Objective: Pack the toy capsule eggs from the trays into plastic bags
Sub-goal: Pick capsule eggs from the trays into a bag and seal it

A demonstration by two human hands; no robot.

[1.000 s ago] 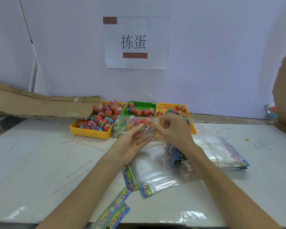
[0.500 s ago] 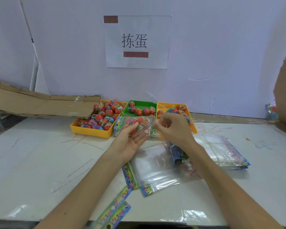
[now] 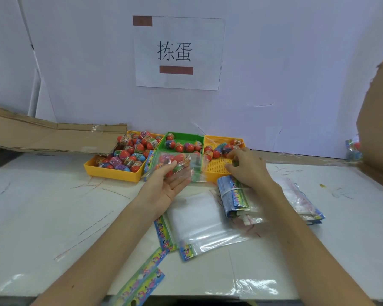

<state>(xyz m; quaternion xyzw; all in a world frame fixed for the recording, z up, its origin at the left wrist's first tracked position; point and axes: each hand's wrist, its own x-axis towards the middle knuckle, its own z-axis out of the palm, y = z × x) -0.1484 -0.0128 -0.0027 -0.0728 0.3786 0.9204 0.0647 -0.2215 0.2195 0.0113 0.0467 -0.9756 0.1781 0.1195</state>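
Three trays stand side by side at the back of the table. The left yellow tray (image 3: 111,174) is heaped with red-topped capsule eggs (image 3: 128,155), the green tray (image 3: 186,138) holds several, and the right yellow tray (image 3: 217,168) has a few along its far side. My left hand (image 3: 164,188), palm up, holds a clear plastic bag (image 3: 175,162) with a few eggs inside, in front of the green tray. My right hand (image 3: 248,168) hovers over the right yellow tray with curled fingers. Whether it holds an egg is hidden.
A rubber-banded bundle of bags (image 3: 232,195) lies under my right wrist, an empty flat bag (image 3: 199,221) before it, and another bag stack (image 3: 301,202) to the right. Printed header cards (image 3: 142,283) sit at the front edge. Cardboard (image 3: 53,138) lies at the left.
My right hand has let go of the bag's mouth and moved right, over the right yellow tray. My left hand keeps the bag, now a little lower and more open-palmed.
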